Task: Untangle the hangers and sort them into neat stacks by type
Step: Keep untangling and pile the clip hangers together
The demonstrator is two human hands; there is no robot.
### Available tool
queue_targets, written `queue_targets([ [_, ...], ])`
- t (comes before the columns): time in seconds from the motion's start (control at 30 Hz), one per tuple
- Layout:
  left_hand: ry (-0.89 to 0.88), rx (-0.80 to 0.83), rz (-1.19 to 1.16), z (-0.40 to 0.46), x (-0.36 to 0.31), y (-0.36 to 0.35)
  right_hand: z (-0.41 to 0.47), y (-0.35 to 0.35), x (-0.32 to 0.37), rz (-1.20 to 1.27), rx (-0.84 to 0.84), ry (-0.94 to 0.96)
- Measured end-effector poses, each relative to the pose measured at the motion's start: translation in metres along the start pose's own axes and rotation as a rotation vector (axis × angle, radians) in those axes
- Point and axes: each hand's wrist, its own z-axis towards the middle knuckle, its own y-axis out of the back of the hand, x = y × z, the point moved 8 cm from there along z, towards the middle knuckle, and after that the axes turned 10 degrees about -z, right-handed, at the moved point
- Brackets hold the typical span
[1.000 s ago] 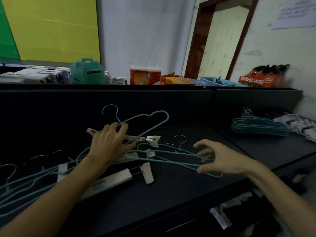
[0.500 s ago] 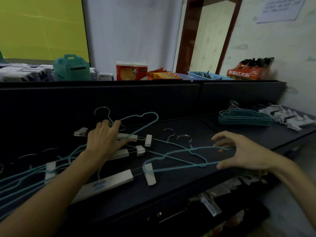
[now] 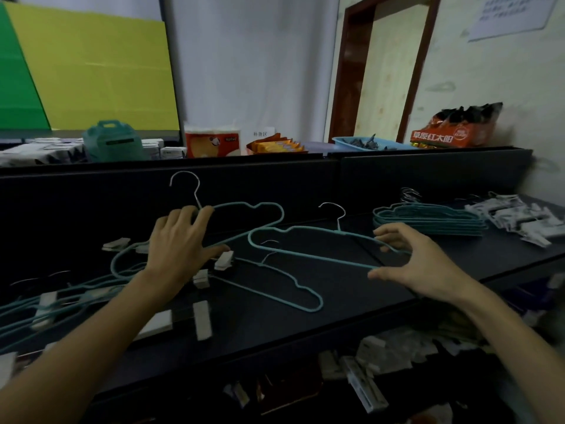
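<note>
My right hand (image 3: 412, 264) pinches the right end of a teal wire hanger (image 3: 305, 241) and holds it above the black tabletop (image 3: 260, 316), its metal hook pointing up. My left hand (image 3: 180, 240) presses with spread fingers on a tangle of teal hangers (image 3: 241, 215) and white clip hangers (image 3: 201, 319) at the left. Another teal hanger (image 3: 293, 286) lies flat in the middle. A neat stack of teal hangers (image 3: 428, 218) sits at the right, with a pile of white clip hangers (image 3: 519, 215) beside it.
A black partition (image 3: 305, 182) rises behind the tabletop. On the ledge behind it stand a teal box (image 3: 111, 142), a tissue pack (image 3: 212, 142), snack packets (image 3: 275, 145), a blue tray (image 3: 363, 142) and an orange bag (image 3: 452, 130). More white clips lie on a lower shelf (image 3: 382, 368).
My right hand has lifted the teal hanger clear of the tangle and carried it to the right, toward the teal stack. My left hand has stayed pressed on the tangle.
</note>
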Motion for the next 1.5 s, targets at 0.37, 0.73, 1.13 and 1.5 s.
queue_targets([
  [0.37, -0.110, 0.022, -0.057, 0.032, -0.185, -0.051, -0.043, 0.088, -0.149, -0.091, -0.017, -0.073],
  [0.73, -0.177, 0.006, -0.065, 0.117, -0.267, -0.091, -0.019, 0.147, -0.249, -0.166, -0.152, -0.112],
  [1.13, -0.235, 0.118, -0.146, 0.189, -0.316, -0.169, 0.084, 0.193, -0.271, -0.044, -0.323, 0.001],
  [1.5, -0.164, -0.090, -0.355, 0.245, -0.360, -0.147, 0.142, 0.236, -0.321, 0.078, -0.380, 0.048],
])
